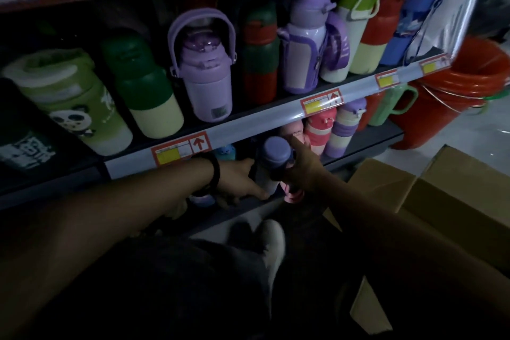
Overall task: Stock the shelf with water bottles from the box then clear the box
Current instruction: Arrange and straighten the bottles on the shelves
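The light is dim. A white water bottle with a purple cap [276, 153] stands at the front of the lower shelf [248, 203]. My left hand [240, 179], with a black band at the wrist, holds its lower body between thumb and fingers. My right hand [302, 171] is just right of that bottle and grips a pink bottle [293, 196], whose end shows below the palm; the index finger points up into the shelf. The open cardboard box [455, 190] sits on the floor to the right, and its inside is hidden.
The middle shelf [248, 124] is packed with green, purple, red and blue bottles. More pink and purple bottles [339, 130] stand further right on the lower shelf. Stacked red buckets [452, 91] stand beyond the shelf end. My knee and shoe [273, 248] are below the shelf.
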Demonstrator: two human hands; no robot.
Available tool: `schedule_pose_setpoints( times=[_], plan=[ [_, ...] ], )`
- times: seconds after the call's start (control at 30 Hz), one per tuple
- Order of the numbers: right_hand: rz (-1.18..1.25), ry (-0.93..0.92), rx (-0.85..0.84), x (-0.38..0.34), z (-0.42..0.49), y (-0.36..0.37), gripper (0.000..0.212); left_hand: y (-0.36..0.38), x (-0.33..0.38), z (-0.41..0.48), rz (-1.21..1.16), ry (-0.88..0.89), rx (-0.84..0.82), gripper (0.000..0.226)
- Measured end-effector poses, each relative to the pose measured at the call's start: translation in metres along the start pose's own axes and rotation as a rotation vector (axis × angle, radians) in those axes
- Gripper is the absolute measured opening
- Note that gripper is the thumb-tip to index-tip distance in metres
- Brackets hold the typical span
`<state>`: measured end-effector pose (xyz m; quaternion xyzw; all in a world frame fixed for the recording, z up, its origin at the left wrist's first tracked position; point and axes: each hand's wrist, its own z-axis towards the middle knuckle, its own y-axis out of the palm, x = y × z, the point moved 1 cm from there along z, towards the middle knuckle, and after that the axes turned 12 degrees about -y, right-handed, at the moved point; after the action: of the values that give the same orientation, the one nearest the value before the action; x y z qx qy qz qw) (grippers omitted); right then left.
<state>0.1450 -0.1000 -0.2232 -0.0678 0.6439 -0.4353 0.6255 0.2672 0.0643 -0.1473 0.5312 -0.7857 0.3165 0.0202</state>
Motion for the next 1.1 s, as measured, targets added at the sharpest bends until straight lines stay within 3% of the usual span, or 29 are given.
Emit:
schedule_pose_setpoints(
  times=[0.13, 0.2, 0.33, 0.47, 0.57, 0.67, 0.9, 1.0, 1.1],
  plan=[
    [0.010, -0.030, -0.050, 0.010, 0.013, 0.002, 0.100, 0.004, 0.013, -0.007, 0.150, -0.103, -0.004, 0.110],
    [0.020, -0.058, -0.088, 0.011, 0.020, 0.002, 0.106, 0.012, 0.016, 0.004, -0.004, -0.101, 0.025, 0.110],
    [-0.019, -0.144, -0.159, 0.028, 0.035, 0.008, 0.093, 0.036, 0.008, 0.026, -0.455, -0.052, 0.168, 0.112],
    [-0.048, -0.234, -0.148, 0.043, 0.041, 0.014, 0.086, 0.051, -0.002, 0.047, -0.556, 0.085, 0.297, 0.118],
    [-0.034, -0.265, -0.146, 0.048, 0.046, 0.013, 0.093, 0.056, -0.002, 0.053, -0.608, 0.125, 0.401, 0.108],
    [-0.023, -0.267, -0.131, 0.044, 0.044, 0.012, 0.087, 0.062, 0.006, 0.053, -0.780, 0.129, 0.392, 0.100],
    [0.132, -0.249, 0.074, 0.030, 0.020, 0.027, 0.103, 0.084, 0.012, 0.061, -0.940, 0.096, 0.415, 0.093],
    [0.065, -0.258, 0.195, 0.028, 0.012, 0.035, 0.095, 0.084, 0.015, 0.058, -0.977, 0.141, 0.533, 0.081],
    [0.018, -0.217, 0.206, 0.026, 0.015, 0.041, 0.089, 0.082, 0.018, 0.057, -1.013, 0.167, 0.596, 0.069]
  ],
)
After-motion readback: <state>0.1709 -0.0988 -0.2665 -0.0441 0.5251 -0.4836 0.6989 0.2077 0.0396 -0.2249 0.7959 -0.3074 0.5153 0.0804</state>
